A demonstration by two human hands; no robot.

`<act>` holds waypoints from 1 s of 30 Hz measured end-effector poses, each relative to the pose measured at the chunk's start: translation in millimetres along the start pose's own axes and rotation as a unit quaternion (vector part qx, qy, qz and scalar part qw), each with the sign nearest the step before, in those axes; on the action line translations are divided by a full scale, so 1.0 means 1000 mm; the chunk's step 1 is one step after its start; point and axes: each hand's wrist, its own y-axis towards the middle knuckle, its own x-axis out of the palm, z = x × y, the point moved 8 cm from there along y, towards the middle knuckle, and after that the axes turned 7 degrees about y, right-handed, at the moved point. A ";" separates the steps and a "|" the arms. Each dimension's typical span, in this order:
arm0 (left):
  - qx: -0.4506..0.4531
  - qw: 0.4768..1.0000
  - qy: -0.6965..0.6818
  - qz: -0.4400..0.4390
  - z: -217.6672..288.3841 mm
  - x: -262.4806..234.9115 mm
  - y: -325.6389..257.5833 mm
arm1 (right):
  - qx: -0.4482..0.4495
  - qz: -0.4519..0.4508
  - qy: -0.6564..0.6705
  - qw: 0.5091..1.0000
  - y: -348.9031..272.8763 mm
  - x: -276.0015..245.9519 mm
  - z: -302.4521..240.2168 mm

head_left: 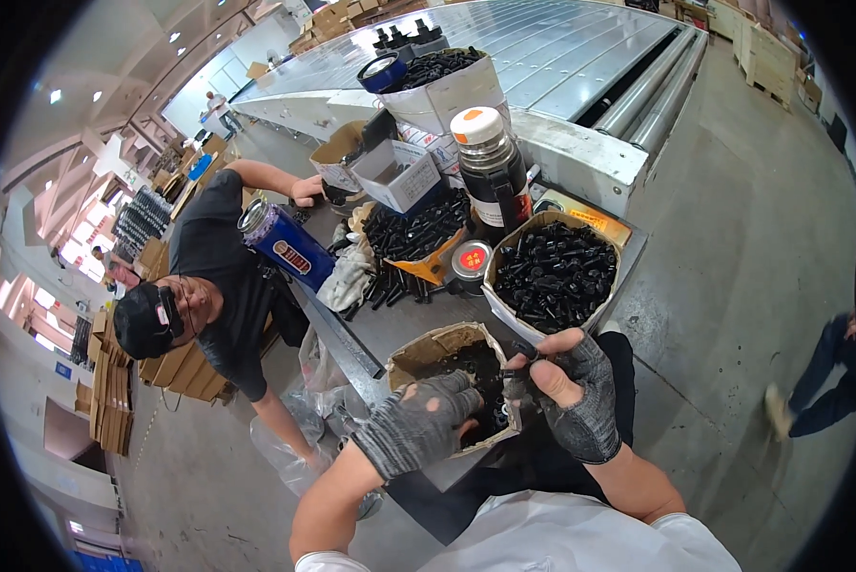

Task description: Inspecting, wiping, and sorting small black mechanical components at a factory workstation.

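My right hand (577, 389), in a grey fingerless glove, pinches a small black part (520, 358) between thumb and fingers; its exact kind is too small to tell. My left hand (426, 425), gloved the same way, reaches into a cut-down cardboard box (416, 355) with dark contents low inside. Its fingers are curled and their tips partly hidden, so I cannot make out what they hold. Just beyond my right hand stands a white-edged box (493, 297) heaped with black plastic parts (554, 272).
On the table stand a thermos (490, 167), a round lidded jar (469, 262), a blue can (289, 246), a white carton (396, 178) and more boxes of black parts (418, 224). A co-worker (218, 257) leans in at the left. A roller conveyor (533, 62) lies behind. Someone walks at the right.
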 end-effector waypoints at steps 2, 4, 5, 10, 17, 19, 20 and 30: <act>0.004 0.998 0.064 0.001 -0.005 0.009 0.004 | 0.010 -0.005 0.002 1.000 -0.004 -0.005 0.002; -0.005 0.997 0.070 -0.029 -0.006 0.013 0.008 | 0.021 -0.005 -0.008 1.000 -0.007 -0.010 0.004; -0.002 0.997 0.078 -0.026 -0.006 0.013 0.008 | 0.033 0.000 0.000 0.999 -0.008 -0.012 0.004; -0.016 0.993 0.113 -0.029 -0.005 0.007 0.008 | 0.015 -0.013 -0.028 0.999 -0.009 -0.012 0.001; 0.000 0.994 0.104 0.017 -0.007 0.005 0.005 | 0.014 -0.021 -0.040 0.999 -0.010 -0.009 0.000; -0.011 0.995 0.097 0.020 0.001 -0.009 0.004 | 0.025 -0.020 -0.031 0.999 -0.010 -0.006 0.001; -0.032 0.992 0.001 0.124 0.005 -0.035 0.002 | 0.036 -0.023 -0.019 0.999 -0.010 -0.004 0.004; 0.007 0.940 -0.195 0.280 0.017 -0.060 0.003 | 0.032 -0.024 -0.086 0.995 -0.007 0.001 0.007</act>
